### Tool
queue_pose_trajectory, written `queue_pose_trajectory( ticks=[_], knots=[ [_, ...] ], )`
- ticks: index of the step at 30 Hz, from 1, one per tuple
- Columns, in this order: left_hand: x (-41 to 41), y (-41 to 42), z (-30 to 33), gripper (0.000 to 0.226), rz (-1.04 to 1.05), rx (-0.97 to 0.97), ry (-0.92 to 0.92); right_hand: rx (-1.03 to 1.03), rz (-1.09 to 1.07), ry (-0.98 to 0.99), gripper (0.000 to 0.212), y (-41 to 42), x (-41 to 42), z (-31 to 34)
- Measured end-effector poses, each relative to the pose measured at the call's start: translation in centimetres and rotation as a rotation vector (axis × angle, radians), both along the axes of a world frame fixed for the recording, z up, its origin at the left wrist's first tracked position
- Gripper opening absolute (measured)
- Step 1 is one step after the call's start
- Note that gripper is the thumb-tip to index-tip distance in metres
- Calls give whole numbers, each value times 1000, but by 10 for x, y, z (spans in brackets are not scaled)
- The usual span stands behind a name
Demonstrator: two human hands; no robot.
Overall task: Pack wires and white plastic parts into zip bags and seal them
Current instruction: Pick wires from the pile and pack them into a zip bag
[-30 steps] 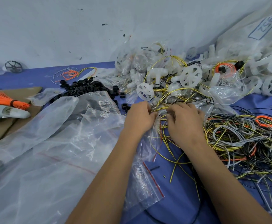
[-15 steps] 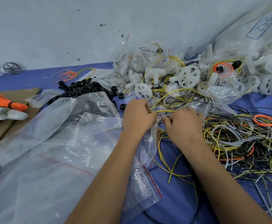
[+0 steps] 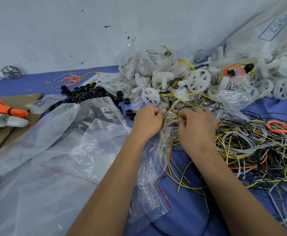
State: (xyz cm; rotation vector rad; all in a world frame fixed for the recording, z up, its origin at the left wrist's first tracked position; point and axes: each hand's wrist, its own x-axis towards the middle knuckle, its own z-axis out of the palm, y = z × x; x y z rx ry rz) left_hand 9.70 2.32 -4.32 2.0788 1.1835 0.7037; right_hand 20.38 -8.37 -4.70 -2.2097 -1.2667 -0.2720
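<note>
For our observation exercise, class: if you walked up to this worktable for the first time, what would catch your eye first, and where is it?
The big tangle of yellow, black, grey and orange wires on the right of the blue table stands out first. Behind it, against the wall, lies a heap of white plastic wheels. In the middle, the left hand and right hand pinch yellow wires at the mouth of a clear zip bag.

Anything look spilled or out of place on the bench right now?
Yes. Black rings lie spilled loose across the blue cloth beside the empty bags, a few strays near the left hand. Cut wires sprawl in a tangle right of the right hand.
</note>
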Motion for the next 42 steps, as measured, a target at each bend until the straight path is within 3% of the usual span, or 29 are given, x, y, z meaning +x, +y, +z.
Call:
queue_pose_trajectory(
  ticks=[7, 11, 17, 22, 27, 31, 35, 39, 42],
  knots=[
    [0, -1, -7, 28, 6, -97, -75, -218, 65, -77, 61, 3, 2, -7],
    [2, 0, -8, 30, -41, -101, -93, -187, 18, -88, 50, 4, 3, -7],
    [1, -1, -7, 9, -119, -65, -123, -198, -4, -122, 25, 3, 6, -3],
    [-7, 10, -10, 16, 42, -118, -162, 85, 39, 28, 19, -1, 6, 3],
    [-12, 14, -14, 7, 110, -54, -88, 386, 22, 98, 12, -3, 5, 6],
    [-9, 9, -7, 9, 152, 47, -263, 515, 17, 133, 8, -5, 4, 7],
    [-6, -1, 13, 31, -8, 76, -501, 567, 65, 225, 6, -4, 6, 7],
    [-5, -3, 16, 20, -200, 76, -478, 672, 94, 251, 6, -4, 8, 7],
    [-6, -1, 17, 13, -214, 102, -484, 747, 121, 217, 7, -5, 7, 8]
  ],
)
